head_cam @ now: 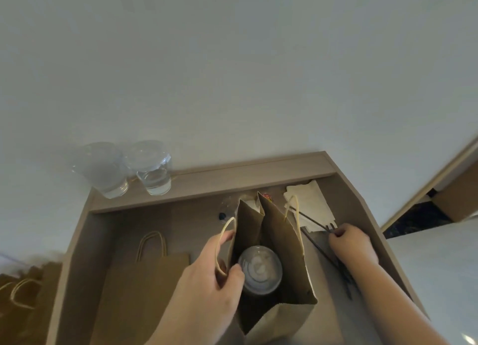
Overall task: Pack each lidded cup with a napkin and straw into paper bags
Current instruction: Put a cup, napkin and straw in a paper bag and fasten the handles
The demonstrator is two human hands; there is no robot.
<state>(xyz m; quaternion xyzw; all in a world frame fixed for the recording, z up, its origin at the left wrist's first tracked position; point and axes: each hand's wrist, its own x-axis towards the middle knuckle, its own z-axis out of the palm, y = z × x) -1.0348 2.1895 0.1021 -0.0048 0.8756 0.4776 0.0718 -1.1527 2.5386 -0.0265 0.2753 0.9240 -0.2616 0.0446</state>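
Observation:
An open brown paper bag stands on the desk with a lidded clear cup upright inside it. My left hand grips the bag's left wall at its rim, thumb inside, next to the handle loop. My right hand is to the right of the bag and pinches a thin black straw that lies across a stack of white napkins. More black straws lie under my right forearm.
Two lidded clear cups stand on the back ledge at the left. A flat paper bag lies on the desk left of the open one. Further bags sit at the far left. A wall runs behind.

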